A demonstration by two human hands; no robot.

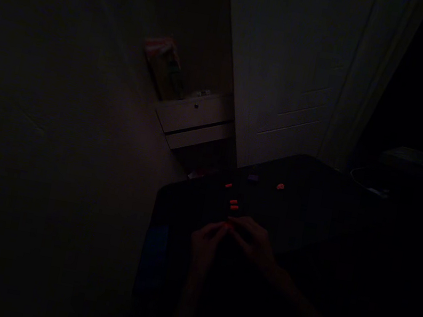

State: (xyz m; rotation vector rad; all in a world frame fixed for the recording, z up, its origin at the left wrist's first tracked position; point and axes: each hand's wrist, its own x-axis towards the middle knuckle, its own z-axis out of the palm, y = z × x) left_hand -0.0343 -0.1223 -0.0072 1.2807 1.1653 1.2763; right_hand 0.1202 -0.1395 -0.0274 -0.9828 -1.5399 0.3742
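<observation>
The scene is very dark. Over the dark table (195,204), my left hand (206,239) and my right hand (252,238) meet fingertip to fingertip. Both are closed in a pinch around a small glowing red piece (228,226), mostly covered by the fingers, so its kind is not clear. Just beyond the fingers lie two short orange-red bars (233,204), one behind the other. Another small red bar (228,186) rests farther back, and a rounded orange-red piece (280,186) sits to its right.
A small purple block (252,178) lies near the table's far edge. At the left edge is a blue flat object (153,257). Behind the table stand a drawer unit (202,119) with a bag (165,67) on top and a pale door (294,75). A white cable (358,177) is at right.
</observation>
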